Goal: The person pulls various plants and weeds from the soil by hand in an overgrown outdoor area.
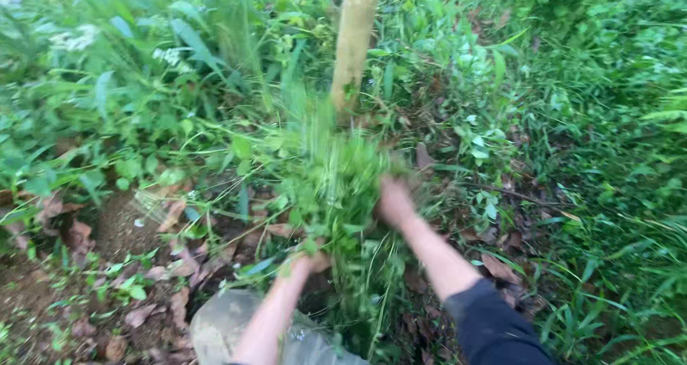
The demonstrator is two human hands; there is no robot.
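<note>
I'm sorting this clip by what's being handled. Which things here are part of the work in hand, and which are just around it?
In hand:
- bunch of green weeds, blurred
- left hand, gripping its lower part
- right hand, on its right side

Just around:
- thin tree trunk behind the bunch
- dry brown leaves
- bare soil patch
- grass at right

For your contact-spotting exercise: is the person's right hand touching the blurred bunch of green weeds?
Touching. The head view shows the right hand pressed into the side of the blurred bunch of green weeds, stems overlapping its fingers, no gap.
</note>
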